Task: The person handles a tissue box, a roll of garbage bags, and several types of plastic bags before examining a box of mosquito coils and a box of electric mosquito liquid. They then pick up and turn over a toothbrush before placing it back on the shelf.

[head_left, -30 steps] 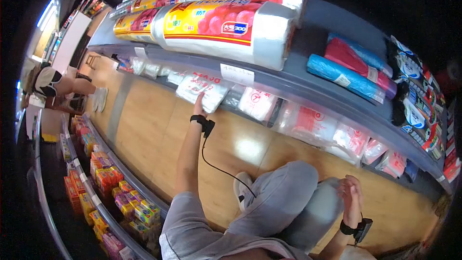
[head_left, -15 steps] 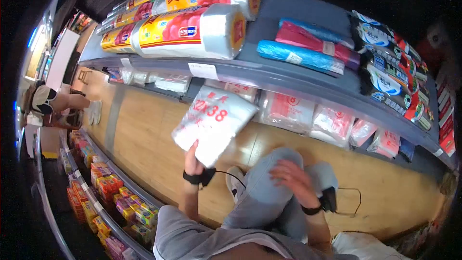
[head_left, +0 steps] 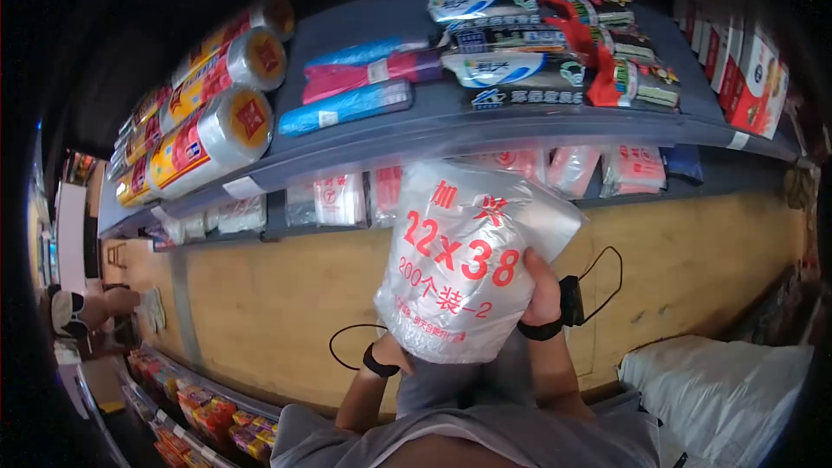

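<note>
A clear pack of plastic bags with red print reading "22x38" faces me in the middle of the head view. My right hand grips its right edge, thumb on the front and the other fingers hidden behind. My left hand is at the pack's lower left corner, mostly covered by it, so its fingers do not show. Both wrists wear black bands with a cable loop. Beyond the pack, similar red-printed packs lie on the low shelf.
The upper shelf holds large yellow-labelled rolls, blue and pink rolls, black packs and red-white boxes. A white sack lies at right. Small boxes fill a rack at lower left. Another person's legs show far left.
The view has swung right. The pack of plastic bags has come closer to me, and my right hand has moved from my knee to grip it. My left hand has slipped lower behind it.
</note>
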